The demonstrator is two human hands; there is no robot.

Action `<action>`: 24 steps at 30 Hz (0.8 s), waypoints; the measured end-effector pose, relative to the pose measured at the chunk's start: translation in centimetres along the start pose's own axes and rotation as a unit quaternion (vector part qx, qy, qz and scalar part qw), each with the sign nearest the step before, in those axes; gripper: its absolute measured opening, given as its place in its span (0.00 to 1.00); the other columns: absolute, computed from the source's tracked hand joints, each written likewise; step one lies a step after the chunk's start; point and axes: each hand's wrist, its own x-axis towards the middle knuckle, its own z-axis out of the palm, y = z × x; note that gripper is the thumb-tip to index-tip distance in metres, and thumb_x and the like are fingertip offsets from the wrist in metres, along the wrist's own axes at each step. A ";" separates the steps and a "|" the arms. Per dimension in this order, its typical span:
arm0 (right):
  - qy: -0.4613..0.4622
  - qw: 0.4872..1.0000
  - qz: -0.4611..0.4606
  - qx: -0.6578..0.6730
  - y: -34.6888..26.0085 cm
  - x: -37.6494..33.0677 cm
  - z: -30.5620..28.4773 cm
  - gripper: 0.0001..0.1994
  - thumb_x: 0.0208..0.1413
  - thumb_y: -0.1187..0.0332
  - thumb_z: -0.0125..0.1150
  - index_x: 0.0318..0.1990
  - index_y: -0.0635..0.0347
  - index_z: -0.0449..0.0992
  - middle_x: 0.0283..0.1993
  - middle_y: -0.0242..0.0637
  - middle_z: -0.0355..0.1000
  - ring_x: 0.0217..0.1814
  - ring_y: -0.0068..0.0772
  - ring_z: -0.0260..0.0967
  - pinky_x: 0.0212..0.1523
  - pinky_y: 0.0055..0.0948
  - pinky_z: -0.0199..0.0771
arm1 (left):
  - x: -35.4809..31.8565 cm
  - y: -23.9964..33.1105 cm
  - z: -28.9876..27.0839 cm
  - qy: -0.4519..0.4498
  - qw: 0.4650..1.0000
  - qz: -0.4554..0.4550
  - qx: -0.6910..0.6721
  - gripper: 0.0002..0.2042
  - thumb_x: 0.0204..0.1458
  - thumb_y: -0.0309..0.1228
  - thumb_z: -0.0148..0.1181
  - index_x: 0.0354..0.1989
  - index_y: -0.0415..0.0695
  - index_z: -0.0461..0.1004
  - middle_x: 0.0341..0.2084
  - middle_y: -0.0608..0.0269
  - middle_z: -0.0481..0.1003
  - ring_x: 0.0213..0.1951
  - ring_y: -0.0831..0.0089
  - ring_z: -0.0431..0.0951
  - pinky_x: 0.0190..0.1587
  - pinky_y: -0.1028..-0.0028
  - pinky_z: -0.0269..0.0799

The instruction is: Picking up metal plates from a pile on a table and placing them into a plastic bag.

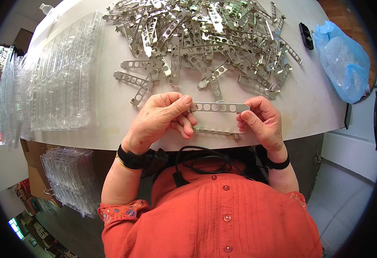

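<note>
Bracket (219,107) pinched by left hand (160,120), right hand (261,122) | ends hidden under fingertips | second strip (216,132) half-hidden

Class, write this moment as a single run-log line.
left hand: pinches slotted metal bracket | right hand: pinches other end | second bracket: beneath, on table | bracket pile: behind
</note>
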 end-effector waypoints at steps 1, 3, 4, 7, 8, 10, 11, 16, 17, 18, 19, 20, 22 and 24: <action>0.000 1.000 -0.001 -0.001 0.0 0.0 0.0 0.09 0.63 0.73 0.63 0.48 0.63 0.72 0.35 0.33 0.78 0.33 0.19 0.75 0.35 0.20 0.77 | 0.0 0.0 0.0 0.000 1.000 0.000 0.000 0.16 0.65 0.41 0.56 0.41 0.37 0.74 0.28 0.57 0.80 0.24 0.72 0.82 0.28 0.76 0.78; 0.001 1.000 0.000 0.001 0.0 0.0 0.0 0.09 0.63 0.73 0.63 0.48 0.63 0.72 0.35 0.33 0.78 0.33 0.19 0.75 0.35 0.20 0.77 | 0.0 0.0 0.0 -0.001 1.000 0.000 0.000 0.16 0.65 0.41 0.56 0.41 0.37 0.74 0.28 0.57 0.80 0.24 0.73 0.82 0.28 0.76 0.78; 0.001 1.000 0.002 0.004 0.0 0.0 0.0 0.09 0.63 0.73 0.63 0.48 0.63 0.72 0.35 0.33 0.78 0.33 0.19 0.75 0.35 0.20 0.77 | 0.0 0.0 0.0 -0.001 1.000 0.000 0.000 0.16 0.65 0.41 0.56 0.40 0.37 0.74 0.28 0.57 0.80 0.24 0.73 0.82 0.28 0.76 0.78; 0.003 1.000 0.002 0.004 0.0 -0.1 0.1 0.09 0.63 0.73 0.63 0.48 0.63 0.72 0.35 0.33 0.78 0.33 0.19 0.75 0.35 0.20 0.77 | -0.1 -0.1 0.0 -0.002 1.000 0.002 0.005 0.16 0.65 0.41 0.56 0.40 0.37 0.74 0.28 0.57 0.80 0.24 0.73 0.82 0.28 0.76 0.78; 0.003 1.000 0.002 0.004 0.0 -0.1 0.0 0.09 0.63 0.73 0.63 0.48 0.63 0.72 0.35 0.33 0.78 0.33 0.19 0.75 0.35 0.20 0.77 | -0.1 -0.1 0.0 -0.003 1.000 0.001 0.005 0.16 0.65 0.41 0.56 0.40 0.37 0.74 0.28 0.57 0.80 0.24 0.73 0.82 0.28 0.76 0.78; 0.002 1.000 -0.008 -0.002 0.2 -0.1 0.0 0.09 0.63 0.73 0.63 0.48 0.63 0.72 0.35 0.33 0.78 0.33 0.19 0.75 0.34 0.20 0.77 | 0.0 -0.2 0.0 -0.001 1.000 0.004 0.014 0.15 0.66 0.40 0.56 0.40 0.37 0.74 0.28 0.57 0.80 0.24 0.73 0.82 0.28 0.76 0.78; 0.003 1.000 -0.008 -0.001 0.2 -0.1 0.0 0.09 0.63 0.73 0.63 0.48 0.63 0.72 0.35 0.33 0.78 0.33 0.19 0.75 0.34 0.20 0.77 | 0.0 -0.2 0.0 -0.002 1.000 0.003 0.014 0.15 0.66 0.40 0.56 0.40 0.37 0.74 0.28 0.57 0.80 0.24 0.73 0.82 0.28 0.76 0.78; 0.013 1.000 -0.023 0.011 -0.4 0.2 0.4 0.10 0.64 0.71 0.61 0.49 0.63 0.72 0.35 0.33 0.77 0.33 0.20 0.74 0.34 0.21 0.76 | -0.7 0.2 0.8 0.032 0.998 0.041 0.023 0.15 0.66 0.39 0.55 0.41 0.37 0.74 0.29 0.57 0.80 0.24 0.74 0.82 0.28 0.76 0.78; 0.014 0.999 -0.036 0.023 -0.2 0.4 0.3 0.11 0.65 0.71 0.61 0.50 0.63 0.71 0.35 0.33 0.77 0.33 0.21 0.74 0.34 0.21 0.76 | -1.1 0.4 1.0 0.040 0.996 0.064 0.040 0.15 0.67 0.39 0.54 0.41 0.36 0.74 0.30 0.57 0.80 0.25 0.74 0.81 0.29 0.75 0.79; 0.017 0.999 -0.036 0.024 0.0 0.4 0.1 0.11 0.65 0.71 0.61 0.50 0.63 0.71 0.35 0.33 0.77 0.33 0.21 0.74 0.34 0.21 0.76 | -1.5 0.6 1.5 0.038 0.997 0.061 0.041 0.15 0.67 0.39 0.54 0.41 0.36 0.74 0.30 0.57 0.80 0.25 0.74 0.81 0.29 0.75 0.79; 0.011 0.999 -0.042 0.031 0.1 0.4 -0.1 0.10 0.65 0.70 0.61 0.50 0.63 0.71 0.35 0.33 0.77 0.33 0.21 0.74 0.34 0.21 0.76 | -1.8 0.7 2.0 0.048 0.994 0.093 0.031 0.15 0.67 0.39 0.54 0.42 0.36 0.74 0.30 0.56 0.80 0.25 0.74 0.81 0.30 0.75 0.80; 0.005 0.998 -0.051 0.038 0.3 0.5 -0.2 0.10 0.65 0.70 0.61 0.50 0.63 0.72 0.35 0.33 0.77 0.33 0.21 0.74 0.34 0.21 0.76 | -2.1 0.8 2.4 0.058 0.990 0.126 0.022 0.16 0.67 0.39 0.54 0.42 0.35 0.74 0.31 0.56 0.80 0.26 0.74 0.81 0.30 0.75 0.80; -0.004 0.998 -0.053 0.039 0.4 0.4 -0.5 0.09 0.65 0.70 0.61 0.48 0.64 0.73 0.36 0.34 0.77 0.33 0.20 0.74 0.34 0.21 0.76 | -2.3 0.7 3.5 0.057 0.988 0.144 0.018 0.15 0.67 0.37 0.54 0.43 0.34 0.73 0.31 0.55 0.79 0.27 0.74 0.81 0.31 0.74 0.81; -0.020 0.998 -0.052 0.030 0.3 0.3 -0.4 0.09 0.65 0.69 0.61 0.48 0.65 0.76 0.36 0.33 0.77 0.33 0.20 0.73 0.35 0.21 0.76 | -2.3 0.2 5.1 0.092 0.978 0.183 0.040 0.15 0.69 0.36 0.50 0.45 0.34 0.74 0.31 0.55 0.80 0.25 0.73 0.81 0.30 0.74 0.80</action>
